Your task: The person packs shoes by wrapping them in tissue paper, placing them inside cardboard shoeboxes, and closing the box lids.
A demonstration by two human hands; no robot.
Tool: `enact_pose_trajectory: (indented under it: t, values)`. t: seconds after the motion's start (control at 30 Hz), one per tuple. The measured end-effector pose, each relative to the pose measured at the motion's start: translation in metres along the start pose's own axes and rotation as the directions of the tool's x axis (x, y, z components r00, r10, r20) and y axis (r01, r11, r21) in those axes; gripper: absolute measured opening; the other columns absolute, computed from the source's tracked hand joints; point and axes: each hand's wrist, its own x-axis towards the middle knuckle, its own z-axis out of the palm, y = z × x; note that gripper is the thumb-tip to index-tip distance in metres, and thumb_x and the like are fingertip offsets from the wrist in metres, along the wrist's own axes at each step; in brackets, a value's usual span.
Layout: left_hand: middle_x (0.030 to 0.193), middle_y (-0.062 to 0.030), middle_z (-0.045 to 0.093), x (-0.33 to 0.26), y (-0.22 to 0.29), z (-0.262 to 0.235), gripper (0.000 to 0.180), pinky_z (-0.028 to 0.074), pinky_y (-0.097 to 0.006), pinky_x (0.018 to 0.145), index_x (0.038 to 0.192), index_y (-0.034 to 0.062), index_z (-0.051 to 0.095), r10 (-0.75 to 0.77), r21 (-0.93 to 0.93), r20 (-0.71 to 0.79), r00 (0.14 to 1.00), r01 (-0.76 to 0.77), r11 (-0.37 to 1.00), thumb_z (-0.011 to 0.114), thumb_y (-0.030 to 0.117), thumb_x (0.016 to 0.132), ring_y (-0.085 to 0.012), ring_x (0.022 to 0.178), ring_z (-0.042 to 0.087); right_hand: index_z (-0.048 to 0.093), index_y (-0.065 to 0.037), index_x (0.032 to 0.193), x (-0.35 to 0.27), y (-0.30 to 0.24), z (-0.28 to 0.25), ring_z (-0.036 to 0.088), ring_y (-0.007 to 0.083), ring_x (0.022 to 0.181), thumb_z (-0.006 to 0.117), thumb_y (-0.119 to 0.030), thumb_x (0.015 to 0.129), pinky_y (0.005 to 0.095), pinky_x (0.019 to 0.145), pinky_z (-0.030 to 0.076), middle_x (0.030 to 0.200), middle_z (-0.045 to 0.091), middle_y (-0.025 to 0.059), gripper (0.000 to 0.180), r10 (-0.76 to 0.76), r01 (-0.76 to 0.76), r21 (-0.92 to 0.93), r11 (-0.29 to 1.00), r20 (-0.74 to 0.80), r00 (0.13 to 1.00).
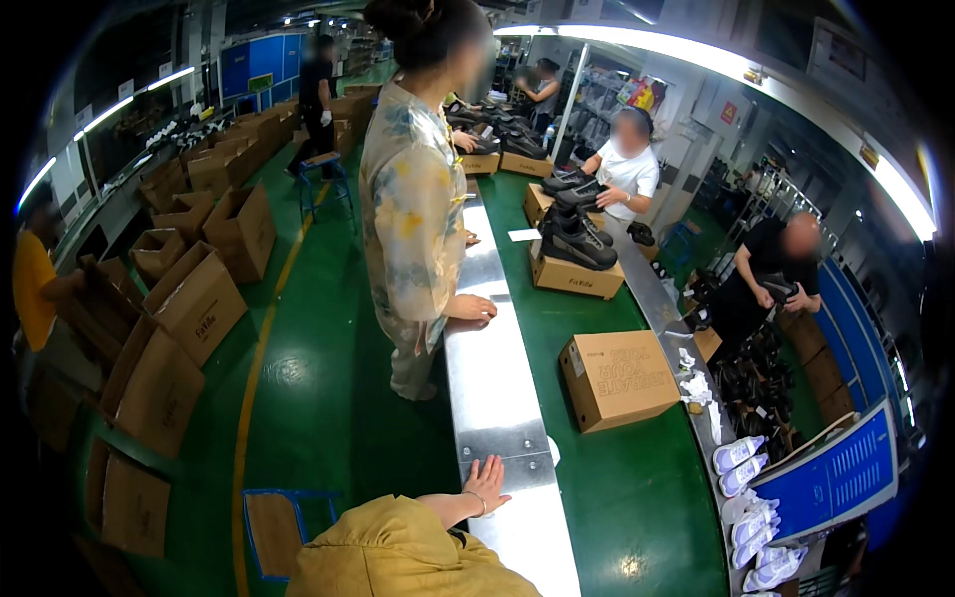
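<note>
My left hand [487, 485] lies flat, palm down with the fingers spread, on the shiny metal edge [494, 408] of the conveyor. It holds nothing. A mustard-yellow sleeve covers my upper arm, and a thin bracelet circles the wrist. My right hand is out of the picture. Ahead and to the right, a closed brown cardboard shoebox [619, 380] sits on the green conveyor belt [637, 478], apart from my hand. Farther along the belt, black shoes [575, 239] rest on top of another shoebox [575, 276].
A person in a floral shirt [408, 199] stands at my left, one hand on the metal edge. Across the belt, a person in white [629, 164] handles black shoes. White-and-lilac sneakers [754, 527] line the right side. Open cartons [194, 298] and a stool [274, 532] stand on the left.
</note>
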Motion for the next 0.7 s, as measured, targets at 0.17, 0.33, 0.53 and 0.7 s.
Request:
enact_pose_trajectory:
  t: [0.17, 0.33, 0.53, 0.7]
  values:
    - [0.146, -0.0178, 0.000, 0.002, 0.001, 0.003, 0.076, 0.001, -0.050, 0.106, 0.138, -0.0031, 0.010, -0.003, 0.003, 0.004, 1.000, 0.003, 1.000, 0.030, 0.052, 0.089, -0.0298, 0.135, -0.005, 0.034, -0.019, 0.134, 0.003, -0.006, 0.000, 0.018, 0.0359, 0.131, 0.036, -0.064, 0.079, 0.0604, 0.093, 0.027, 0.142, 0.024, 0.0132, 0.070, 0.005, -0.005, 0.003, 1.000, -0.017, 1.000]
    - [0.146, -0.0184, 0.000, 0.003, 0.000, 0.008, 0.077, 0.000, -0.051, 0.106, 0.138, -0.0034, 0.010, -0.003, -0.020, -0.012, 1.000, 0.003, 1.000, 0.030, 0.052, 0.088, -0.0302, 0.135, -0.005, 0.033, -0.019, 0.134, 0.009, -0.012, 0.000, 0.018, 0.0360, 0.131, 0.036, -0.064, 0.079, 0.0603, 0.093, 0.028, 0.142, 0.024, 0.0134, 0.071, 0.014, -0.013, 0.010, 1.000, -0.032, 0.999]
    - [0.146, -0.0187, 0.000, 0.004, 0.001, 0.007, 0.078, 0.001, -0.051, 0.106, 0.138, -0.0035, 0.010, 0.000, 0.008, -0.007, 1.000, 0.000, 1.000, 0.031, 0.052, 0.088, -0.0308, 0.135, -0.005, 0.033, -0.019, 0.134, 0.012, -0.020, 0.002, 0.018, 0.0361, 0.131, 0.036, -0.065, 0.079, 0.0601, 0.092, 0.028, 0.142, 0.024, 0.0135, 0.071, 0.020, -0.019, 0.019, 1.000, -0.045, 0.999]
    - [0.146, -0.0189, 0.001, 0.006, 0.002, 0.009, 0.078, 0.001, -0.051, 0.106, 0.138, -0.0038, 0.011, -0.002, 0.017, -0.010, 1.000, 0.003, 1.000, 0.031, 0.053, 0.088, -0.0310, 0.135, -0.004, 0.033, -0.019, 0.134, 0.012, -0.022, 0.001, 0.018, 0.0362, 0.130, 0.036, -0.065, 0.079, 0.0600, 0.092, 0.028, 0.142, 0.024, 0.0137, 0.072, 0.029, -0.028, 0.018, 0.999, -0.060, 0.998]
